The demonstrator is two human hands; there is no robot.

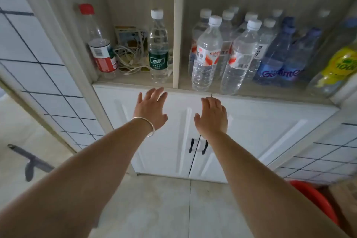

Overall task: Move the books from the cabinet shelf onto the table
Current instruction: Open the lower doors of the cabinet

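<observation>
My left hand (152,108) and my right hand (211,116) are stretched out side by side in front of the white cabinet, both empty with fingers spread. They hover just below the front edge of the open shelf (135,81). No book shows clearly; a small printed booklet or card (127,34) leans at the back of the left compartment behind a tangle of white cables (129,58). The table is out of view.
The left compartment holds a red-capped bottle (100,50) and a green-labelled water bottle (158,50). The right compartment is packed with several water bottles (210,54). Below are two shut white doors with black handles (198,146). A red basin (316,199) sits on the floor at right.
</observation>
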